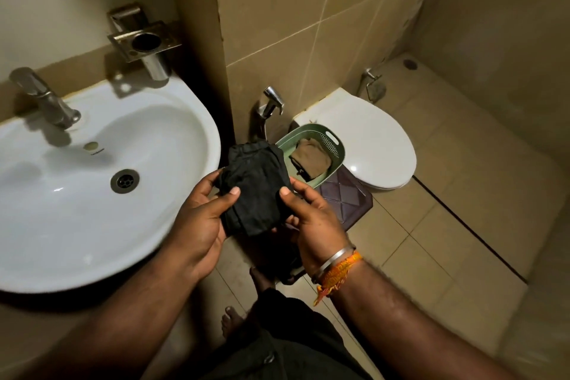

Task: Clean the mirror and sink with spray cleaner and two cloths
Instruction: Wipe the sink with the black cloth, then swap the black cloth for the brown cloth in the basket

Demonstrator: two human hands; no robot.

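Grip, L: your left hand [202, 210] has the black cloth [254, 188] by its L edge, thumb pressed on top, fingers curled under.
Grip, R: your right hand [311, 219] pinches the same cloth on its R edge, thumb on top, fingers tucked beneath.
Cloth: bunched & folded, dark, held up off everything btw both hands, top end rising past the fingertips.
Sink: white sink [92, 225] sits just L of the grip, its rim beside your L knuckles; can't tell if they touch.
Drain: drain [125, 181] is L of the grip, well inside the bowl.
Tap: tap [46, 99] is far L & beyond the grip, at the back of the bowl.
Holder: metal wall holder [143, 40] hangs beyond the grip, above the bowl's back rim.
Basket: green basket [331, 145] lies just beyond the grip, to the R, partly hidden by the cloth.
2nd cloth: tan cloth [310, 160] is folded inside that basket.
Mat: dark mat [348, 194] is under the basket, R of your R hand.
Toilet: toilet [379, 145], lid down, is R & beyond the grip.
Sprayer: hand sprayer [273, 102] is on the wall, straight beyond the grip.
Wrist: metal bangle [331, 262] & orange thread [339, 274] on your R wrist, nearer you than the grip.
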